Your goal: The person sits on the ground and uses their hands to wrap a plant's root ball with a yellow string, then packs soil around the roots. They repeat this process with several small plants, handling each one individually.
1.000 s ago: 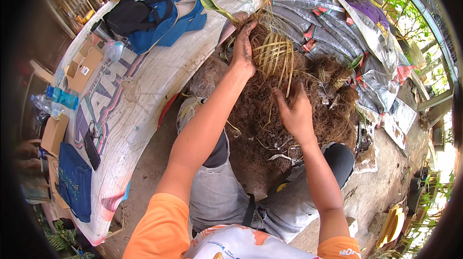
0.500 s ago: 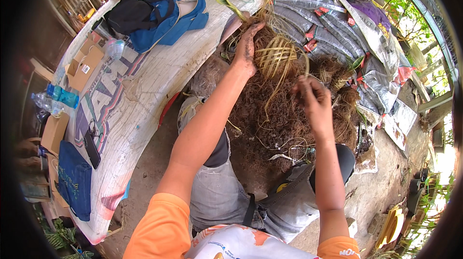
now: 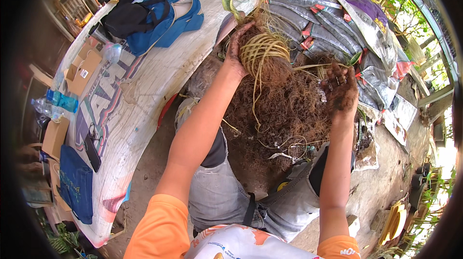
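My left hand [image 3: 238, 52] is cupped around the left side of a ball of brown fibre [image 3: 277, 70]. Pale yellow-green plant strips [image 3: 263, 51] wind around this ball, and a leafy cutting [image 3: 230, 6] sticks out of its top. One loose strip hangs down its front. Another strip [image 3: 311, 66] runs nearly straight from the ball to my right hand [image 3: 341, 88]. That hand is turned palm up, dark with soil, its fingers curled at the strip's end; the exact grip is hard to make out. Below both hands lies a heap of loose brown fibre [image 3: 289, 114].
Stacked grey plastic sacks [image 3: 318, 23] stand behind the heap. On the left, a curved white board [image 3: 159, 76] bears a blue bag [image 3: 161, 25], a cardboard box [image 3: 83, 70], a phone [image 3: 91, 153] and a navy pouch [image 3: 75, 182]. Someone else's hand [image 3: 30, 155] shows at the left edge.
My right hand has moved right and turned palm up, drawing the strip out sideways. My left hand has come slightly left and down with the ball, which has turned.
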Demonstrator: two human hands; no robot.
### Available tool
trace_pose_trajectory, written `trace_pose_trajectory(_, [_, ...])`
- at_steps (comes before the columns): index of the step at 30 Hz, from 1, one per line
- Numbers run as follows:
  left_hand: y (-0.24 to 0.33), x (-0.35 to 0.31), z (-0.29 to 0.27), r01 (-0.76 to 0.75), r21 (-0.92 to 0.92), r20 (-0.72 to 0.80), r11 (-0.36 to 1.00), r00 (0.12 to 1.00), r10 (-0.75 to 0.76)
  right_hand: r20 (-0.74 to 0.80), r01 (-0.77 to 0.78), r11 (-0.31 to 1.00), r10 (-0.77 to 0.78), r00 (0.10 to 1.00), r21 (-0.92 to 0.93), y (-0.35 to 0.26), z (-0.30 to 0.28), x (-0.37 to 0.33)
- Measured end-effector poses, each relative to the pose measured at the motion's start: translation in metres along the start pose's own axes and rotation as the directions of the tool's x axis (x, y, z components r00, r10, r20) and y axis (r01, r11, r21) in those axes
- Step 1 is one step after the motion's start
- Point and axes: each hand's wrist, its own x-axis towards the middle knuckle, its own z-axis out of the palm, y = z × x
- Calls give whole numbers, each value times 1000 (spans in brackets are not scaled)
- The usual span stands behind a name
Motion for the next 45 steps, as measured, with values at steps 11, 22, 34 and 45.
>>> trace_pose_trajectory(11, [8, 9, -1, -124, -26, 44, 992, 991, 125, -62, -128, 989, 133, 989, 80, -3, -24, 15])
trace_pose_trajectory(22, [13, -3, 7, 0, 326, -61, 945, 998, 20, 10, -48, 998, 49, 999, -27, -8, -10, 4])
trace_pose_trajectory(34, [0, -13, 13, 9, 717, -33, 697, 999, 21, 342, 283, 891, -159, 926, -354, 3, 26, -38])
trace_pose_trajectory(45, [-7, -4, -1, 93, 761, -52, 642, 995, -83, 366, 283, 912, -165, 916, -298, 7, 22, -30])
